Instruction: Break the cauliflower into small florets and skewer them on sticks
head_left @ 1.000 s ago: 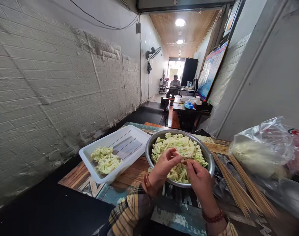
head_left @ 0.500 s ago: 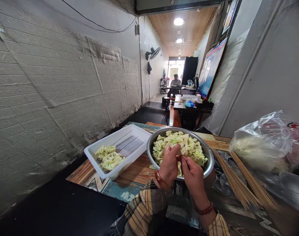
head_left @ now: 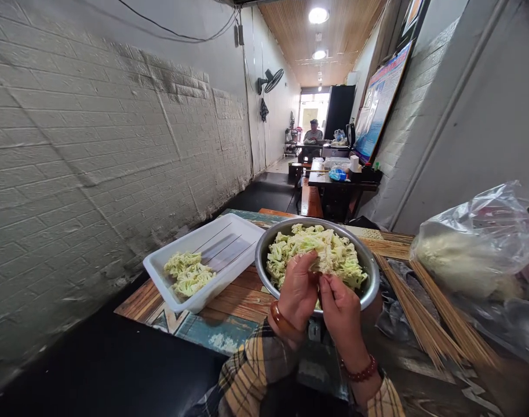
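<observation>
My left hand (head_left: 296, 295) is closed, thumb bent over, on what looks like a cauliflower floret (head_left: 320, 265) at the near side of a metal bowl. Close against it, my right hand (head_left: 342, 307) is pinched; what lies between its fingertips is hidden. Both hands are over the near rim of the steel bowl (head_left: 372, 289), which is heaped with cut cauliflower (head_left: 334, 246). To the left, a white plastic tray (head_left: 225, 289) holds skewers (head_left: 218, 234) whose near ends carry cauliflower pieces (head_left: 190, 275).
Two bundles of bamboo skewers (head_left: 420, 315) lie right of the bowl on the patterned wooden table (head_left: 242, 301). A clear plastic bag (head_left: 468, 249) with pale contents stands beyond them. Farther off, a person (head_left: 313, 136) sits near a dark table (head_left: 318, 178).
The camera view has tilted and shifted slightly. My hands stay together over the bowl, with only a small shift of the fingers. The tray and its skewers look the same.
</observation>
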Demonstrator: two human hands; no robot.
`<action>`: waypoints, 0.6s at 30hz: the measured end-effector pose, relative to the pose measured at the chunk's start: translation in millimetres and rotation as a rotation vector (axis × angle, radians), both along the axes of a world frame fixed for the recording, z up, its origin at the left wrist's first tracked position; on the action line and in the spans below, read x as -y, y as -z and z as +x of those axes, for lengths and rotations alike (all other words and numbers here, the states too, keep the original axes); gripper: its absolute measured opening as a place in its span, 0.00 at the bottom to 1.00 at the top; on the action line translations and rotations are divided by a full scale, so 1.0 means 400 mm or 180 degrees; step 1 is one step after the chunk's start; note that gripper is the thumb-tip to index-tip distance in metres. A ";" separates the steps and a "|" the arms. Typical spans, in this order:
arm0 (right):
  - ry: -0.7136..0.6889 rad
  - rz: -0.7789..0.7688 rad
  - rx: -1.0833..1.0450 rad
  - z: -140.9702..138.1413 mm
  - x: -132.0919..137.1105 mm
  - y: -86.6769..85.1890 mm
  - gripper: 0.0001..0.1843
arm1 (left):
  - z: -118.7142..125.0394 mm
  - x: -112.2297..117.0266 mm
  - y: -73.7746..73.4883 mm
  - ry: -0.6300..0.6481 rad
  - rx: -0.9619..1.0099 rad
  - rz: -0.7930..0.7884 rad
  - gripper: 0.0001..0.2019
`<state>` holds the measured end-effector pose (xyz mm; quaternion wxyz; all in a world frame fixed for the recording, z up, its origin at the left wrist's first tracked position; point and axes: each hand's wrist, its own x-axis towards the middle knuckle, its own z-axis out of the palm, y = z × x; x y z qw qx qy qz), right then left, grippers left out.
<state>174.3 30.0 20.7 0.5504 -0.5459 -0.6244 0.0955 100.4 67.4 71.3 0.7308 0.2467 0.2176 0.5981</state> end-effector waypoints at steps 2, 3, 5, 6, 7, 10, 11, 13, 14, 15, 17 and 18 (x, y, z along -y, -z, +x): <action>0.0043 0.0016 -0.0005 0.001 0.001 0.002 0.19 | 0.006 0.006 -0.002 -0.0061 -0.0037 0.0066 0.07; 0.0065 0.0019 0.0003 0.002 0.002 0.003 0.19 | 0.009 0.009 -0.003 -0.0080 -0.0054 0.0098 0.07; 0.0121 0.0018 0.0028 0.004 0.004 0.003 0.19 | 0.014 0.013 -0.004 -0.0079 -0.0084 0.0140 0.07; 0.0143 0.0012 0.0035 0.005 0.005 0.003 0.18 | 0.016 0.014 -0.005 -0.0062 -0.0101 0.0146 0.08; 0.0156 -0.0001 0.0038 0.005 0.006 0.003 0.18 | 0.018 0.015 -0.005 -0.0043 -0.0118 0.0149 0.08; 0.0190 -0.0035 0.0057 0.008 0.007 0.005 0.18 | 0.021 0.017 -0.002 -0.0009 -0.0148 0.0187 0.10; 0.0195 -0.0035 0.0072 0.008 0.007 0.006 0.18 | 0.021 0.017 0.000 0.0000 -0.0163 0.0213 0.10; 0.0218 -0.0007 0.0085 0.009 0.007 0.009 0.19 | 0.020 0.018 0.005 0.0002 -0.0208 0.0253 0.11; 0.0231 0.0013 0.0083 0.009 0.007 0.011 0.19 | 0.020 0.019 0.008 -0.0007 -0.0231 0.0262 0.11; 0.0251 0.0031 0.0082 0.009 0.007 0.012 0.19 | 0.020 0.020 0.011 -0.0017 -0.0252 0.0266 0.11; 0.0299 0.0046 0.0081 0.009 0.007 0.012 0.20 | 0.020 0.021 0.014 -0.0022 -0.0258 0.0262 0.12; 0.0302 0.0043 0.0071 0.009 0.007 0.011 0.20 | 0.020 0.021 0.014 -0.0009 -0.0247 0.0261 0.12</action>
